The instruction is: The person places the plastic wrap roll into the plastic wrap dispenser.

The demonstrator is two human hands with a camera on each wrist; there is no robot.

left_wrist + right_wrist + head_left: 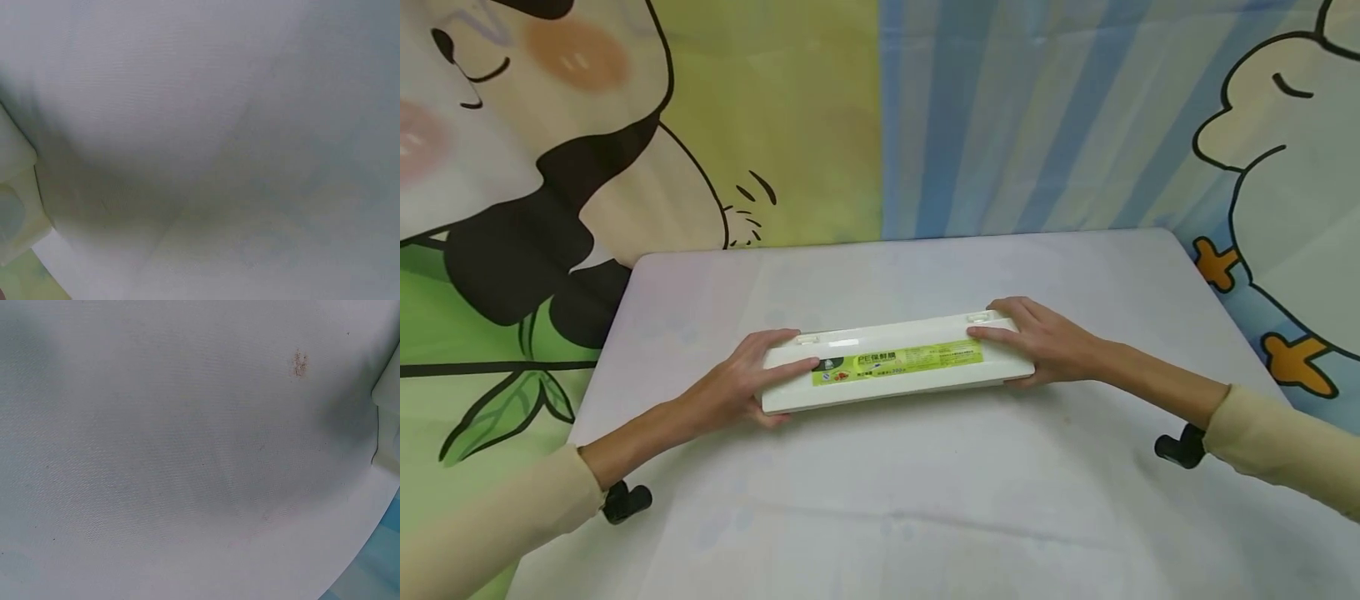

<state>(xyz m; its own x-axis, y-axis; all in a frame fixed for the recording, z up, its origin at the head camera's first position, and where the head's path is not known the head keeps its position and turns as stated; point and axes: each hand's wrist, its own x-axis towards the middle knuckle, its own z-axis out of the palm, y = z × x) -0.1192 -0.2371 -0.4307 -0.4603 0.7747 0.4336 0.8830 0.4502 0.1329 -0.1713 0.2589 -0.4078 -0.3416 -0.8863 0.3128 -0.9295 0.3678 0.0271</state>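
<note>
Two hands at the ends of a long white plastic cling-film dispenser box (895, 362) with green label, left hand (741, 390) fingers curled round its end, right hand (1043, 342) fingers nearly straight over its top, white-clothed table (925, 500) beneath.

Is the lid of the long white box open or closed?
Closed: the long white box lies flat on the table, lid flush, no gap visible.

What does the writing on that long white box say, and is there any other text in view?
"PE保鲜膜": large print on the green label of the long white box, which both hands grip by its ends.
The small print and the round logo on that label are too small to read.
No text shows on the table cover or the cartoon backdrop.
</note>
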